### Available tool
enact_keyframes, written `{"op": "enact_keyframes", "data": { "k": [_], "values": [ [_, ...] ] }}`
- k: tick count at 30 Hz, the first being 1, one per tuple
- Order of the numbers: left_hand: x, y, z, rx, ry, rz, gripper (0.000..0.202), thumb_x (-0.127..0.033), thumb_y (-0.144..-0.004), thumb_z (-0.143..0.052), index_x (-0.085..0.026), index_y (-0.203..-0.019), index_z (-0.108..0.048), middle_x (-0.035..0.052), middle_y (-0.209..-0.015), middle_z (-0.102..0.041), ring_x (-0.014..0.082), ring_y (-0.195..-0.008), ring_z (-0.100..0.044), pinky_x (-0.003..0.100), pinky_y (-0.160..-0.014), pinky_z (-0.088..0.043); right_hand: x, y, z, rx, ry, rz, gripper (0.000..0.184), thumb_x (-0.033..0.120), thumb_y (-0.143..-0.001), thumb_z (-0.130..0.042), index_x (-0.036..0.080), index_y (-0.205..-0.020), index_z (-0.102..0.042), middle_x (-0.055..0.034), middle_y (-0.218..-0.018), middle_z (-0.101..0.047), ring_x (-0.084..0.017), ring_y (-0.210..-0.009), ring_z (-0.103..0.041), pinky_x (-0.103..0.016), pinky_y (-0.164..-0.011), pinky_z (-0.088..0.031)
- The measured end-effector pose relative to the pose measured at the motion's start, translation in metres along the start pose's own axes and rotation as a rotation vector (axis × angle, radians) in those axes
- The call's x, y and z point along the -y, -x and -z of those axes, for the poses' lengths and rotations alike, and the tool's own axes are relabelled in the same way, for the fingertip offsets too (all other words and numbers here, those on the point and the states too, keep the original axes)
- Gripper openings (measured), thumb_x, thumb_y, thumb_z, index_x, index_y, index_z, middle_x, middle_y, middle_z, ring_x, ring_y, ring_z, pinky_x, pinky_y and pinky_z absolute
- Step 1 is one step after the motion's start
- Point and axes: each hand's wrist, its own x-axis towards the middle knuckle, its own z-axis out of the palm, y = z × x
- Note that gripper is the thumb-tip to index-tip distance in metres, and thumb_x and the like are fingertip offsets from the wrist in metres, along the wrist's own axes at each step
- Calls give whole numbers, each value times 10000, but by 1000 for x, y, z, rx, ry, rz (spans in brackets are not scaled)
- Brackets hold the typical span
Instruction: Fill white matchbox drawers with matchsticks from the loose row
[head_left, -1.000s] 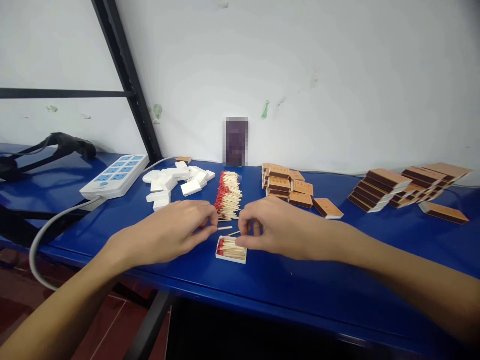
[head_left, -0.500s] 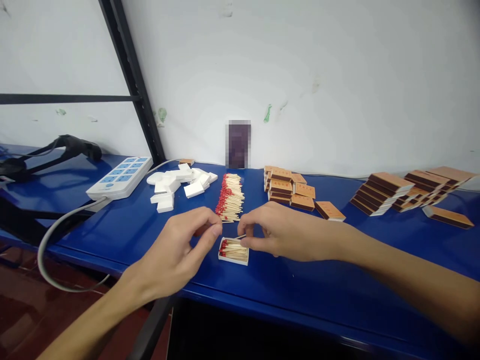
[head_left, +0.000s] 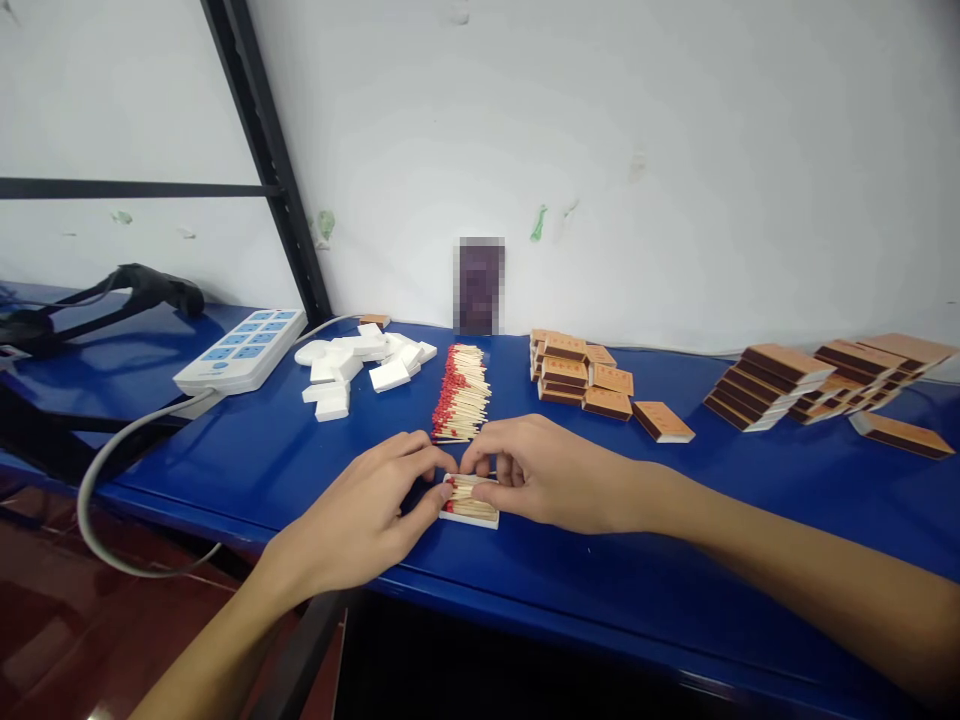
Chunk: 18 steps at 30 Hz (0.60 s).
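Right grip (head_left: 544, 475) curls over a white tray (head_left: 472, 521) of red-headed matches (head_left: 463, 506).

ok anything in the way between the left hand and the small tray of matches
Nothing visible: the left hand is at the left end of the tray, its thumb by the red match heads. The right hand is at the other end, not between them.

Wall (head_left: 390, 110) softly lit; glare on floor (head_left: 52, 640); dark patch (head_left: 480, 287) pixelated.
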Motion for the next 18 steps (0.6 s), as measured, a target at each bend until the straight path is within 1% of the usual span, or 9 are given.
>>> {"op": "enact_keyframes", "data": {
  "k": [5,8,11,14,18],
  "values": [
    [-3,-5,-1,8,24,35,179,-324,-960,-464,-217,-880,-583,-24,-788,-563,161,-763,-514,299,-710,-401,0,1,-2,33,-80,-13,124,230,-827,-618,179,-927,-673,19,-711,-625,-87,-596,-547,-204,-543,-403],
    [-4,-5,0,-8,38,45,202,-325,-952,-479,-206,-824,-581,-29,-735,-559,151,-710,-507,287,-682,-392,3,0,-4,22,-70,-11,130,229,-793,-657,175,-911,-674,23,-702,-617,-88,-597,-535,-211,-560,-397],
    [-5,-3,1,-12,64,30,243,-313,-966,-444,-197,-824,-604,-19,-743,-593,150,-698,-521,288,-696,-403,5,-1,-7,7,-44,-11,86,214,-794,-640,168,-862,-667,29,-663,-585,-88,-583,-497,-218,-544,-367],
    [-6,-1,2,-20,95,18,270,-283,-979,-401,-197,-865,-631,-3,-814,-634,156,-748,-552,289,-724,-417,5,-1,-10,-5,-49,-24,62,202,-807,-603,174,-833,-652,36,-643,-564,-86,-577,-485,-217,-535,-357],
    [-6,1,2,-22,100,18,203,-271,-953,-445,-206,-889,-626,-16,-793,-620,147,-719,-543,282,-712,-415,4,0,-12,-20,-79,-45,15,172,-798,-592,177,-804,-604,47,-638,-560,-78,-571,-495,-205,-528,-364]
  ]
}}
